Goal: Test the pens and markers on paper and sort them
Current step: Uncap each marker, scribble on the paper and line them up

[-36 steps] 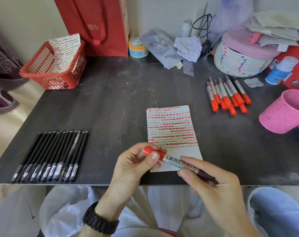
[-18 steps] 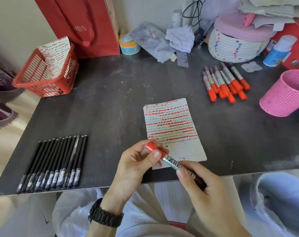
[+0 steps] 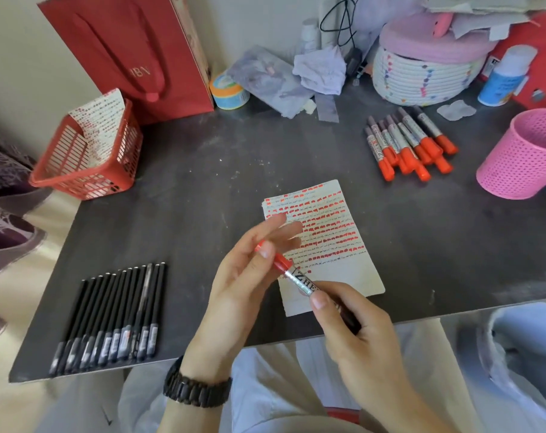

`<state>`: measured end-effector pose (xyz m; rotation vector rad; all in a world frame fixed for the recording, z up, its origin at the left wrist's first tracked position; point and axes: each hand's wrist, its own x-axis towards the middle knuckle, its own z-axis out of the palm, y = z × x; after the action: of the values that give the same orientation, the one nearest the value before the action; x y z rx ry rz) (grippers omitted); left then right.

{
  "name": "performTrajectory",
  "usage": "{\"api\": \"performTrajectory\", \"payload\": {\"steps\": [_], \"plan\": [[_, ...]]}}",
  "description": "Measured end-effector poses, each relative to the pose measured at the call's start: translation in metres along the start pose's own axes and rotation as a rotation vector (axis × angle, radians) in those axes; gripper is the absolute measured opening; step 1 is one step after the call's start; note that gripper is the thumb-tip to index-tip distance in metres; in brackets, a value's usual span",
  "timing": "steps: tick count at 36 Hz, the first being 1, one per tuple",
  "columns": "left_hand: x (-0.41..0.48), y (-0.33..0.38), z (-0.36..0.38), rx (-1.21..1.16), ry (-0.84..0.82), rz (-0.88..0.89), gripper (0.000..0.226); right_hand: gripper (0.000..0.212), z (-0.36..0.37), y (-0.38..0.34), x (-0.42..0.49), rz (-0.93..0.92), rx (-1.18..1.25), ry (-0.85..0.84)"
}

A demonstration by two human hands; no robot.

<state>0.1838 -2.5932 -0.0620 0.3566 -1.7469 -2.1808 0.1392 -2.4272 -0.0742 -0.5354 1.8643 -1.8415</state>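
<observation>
Now | left hand (image 3: 243, 276): thumb pins orange cap (image 3: 279, 260) against nearly straight fingers | right hand (image 3: 356, 332): fingers curled round marker (image 3: 299, 281) barrel, over paper (image 3: 343, 260)

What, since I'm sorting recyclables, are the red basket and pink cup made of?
Red basket: seemingly moulded plastic, slightly glossy, judging by its thin slotted walls. Pink cup: probably plastic too, matte, with uniform punched-looking holes.

Home desk corner, red gift bag (image 3: 131, 51), woven lidded basket (image 3: 421, 79), patterned rug (image 3: 2, 220)
</observation>
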Motion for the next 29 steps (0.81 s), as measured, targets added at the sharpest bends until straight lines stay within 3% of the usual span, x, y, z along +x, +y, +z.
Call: {"api": "performTrajectory", "payload": {"steps": [5,7,10,22,29], "plan": [[0.017,0.020,0.008,-0.577,0.282,-0.044,0.035,0.018,0.008,0.008,-0.009,0.077,0.033,0.019],[0.019,0.021,0.011,-0.748,0.294,-0.069,0.030,0.021,0.012,0.011,-0.013,0.089,0.030,0.012],[0.018,0.013,0.020,-0.915,0.179,-0.150,0.041,0.033,0.017,0.014,-0.015,0.075,0.048,0.038],[-0.006,0.000,0.039,-0.856,0.178,-0.227,0.043,0.035,0.032,0.029,-0.043,0.149,0.207,0.216],[-0.006,-0.001,0.039,-0.833,0.217,-0.225,0.044,0.031,0.027,0.019,-0.042,0.179,0.186,0.145]]}}
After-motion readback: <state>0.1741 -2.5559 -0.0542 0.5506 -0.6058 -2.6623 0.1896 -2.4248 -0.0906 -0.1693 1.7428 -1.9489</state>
